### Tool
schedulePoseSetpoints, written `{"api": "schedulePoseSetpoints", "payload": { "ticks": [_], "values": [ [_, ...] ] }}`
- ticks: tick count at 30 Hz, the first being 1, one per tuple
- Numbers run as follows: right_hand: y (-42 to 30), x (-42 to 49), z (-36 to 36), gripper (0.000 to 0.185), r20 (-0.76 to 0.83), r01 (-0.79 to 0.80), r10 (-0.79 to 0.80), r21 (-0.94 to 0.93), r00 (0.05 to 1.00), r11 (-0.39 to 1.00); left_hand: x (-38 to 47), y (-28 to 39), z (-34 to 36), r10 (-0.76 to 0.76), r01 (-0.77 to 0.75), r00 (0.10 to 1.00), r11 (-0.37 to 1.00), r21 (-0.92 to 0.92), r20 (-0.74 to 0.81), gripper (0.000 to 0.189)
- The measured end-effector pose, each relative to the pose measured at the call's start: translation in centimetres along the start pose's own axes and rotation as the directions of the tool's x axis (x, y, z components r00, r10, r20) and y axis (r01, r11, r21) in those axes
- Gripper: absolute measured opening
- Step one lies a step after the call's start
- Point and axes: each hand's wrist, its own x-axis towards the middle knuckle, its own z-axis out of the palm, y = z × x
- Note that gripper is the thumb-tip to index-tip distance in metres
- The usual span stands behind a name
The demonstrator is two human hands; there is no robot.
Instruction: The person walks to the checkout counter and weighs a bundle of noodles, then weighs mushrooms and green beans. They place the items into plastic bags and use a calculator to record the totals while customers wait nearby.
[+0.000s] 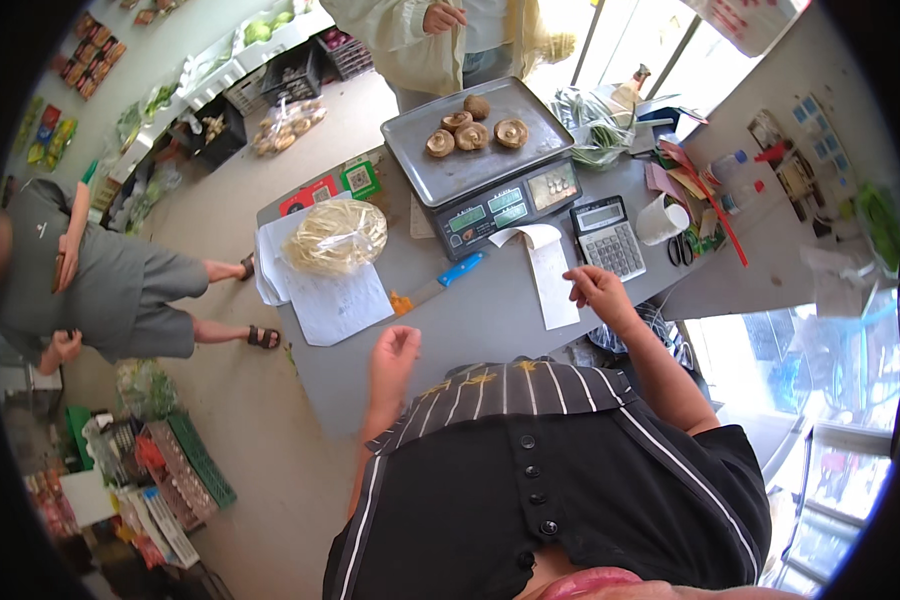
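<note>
My left hand [395, 346] is raised over the near edge of the grey counter [450, 319], fingers curled, slightly blurred, touching nothing that I can see. My right hand [595, 289] hovers at the edge of a paper receipt strip [551, 289]; whether thumb and finger touch it, I cannot tell. Between the hands and the scale lies a knife with a blue handle [462, 268], an orange scrap by its blade tip. Several brown mushrooms [472, 136] rest on the metal tray [412, 176] of a digital scale [469, 225]. A calculator [609, 238] sits right of the strip.
A bag of pale dried strips [337, 236] lies on papers [337, 307] at left. Scissors [680, 250], a white roll [661, 220] and bagged greens [596, 127] are at right. One person [450, 45] stands beyond the scale, another [112, 262] at left near crates [187, 465].
</note>
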Motion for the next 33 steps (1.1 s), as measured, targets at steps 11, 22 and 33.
{"api": "schedulePoseSetpoints", "payload": {
  "ticks": [11, 22, 33],
  "values": [
    [7.8, 10.0, -9.9, 0.029, 0.21, 0.182, -0.103, -0.404, 0.972, 0.896, -3.2, -2.6, 14.1, -0.235, 0.231, 0.97, 0.971, -0.064, -0.068, 0.019],
    [8.9, 11.9, -8.5, 0.023, 0.398, 0.472, -0.308, -0.426, 0.864, 0.772, -6.5, -1.7, 16.4, -0.265, 0.265, 0.944, 0.964, -0.026, -0.195, 0.022],
    [10.5, 7.3, -12.7, 0.036, 0.18, 0.527, -0.526, -0.555, 0.831, 0.643, -3.6, -1.9, 17.9, -0.228, 0.228, 0.974, 0.97, 0.088, -0.01, 0.023]
  ]
}}
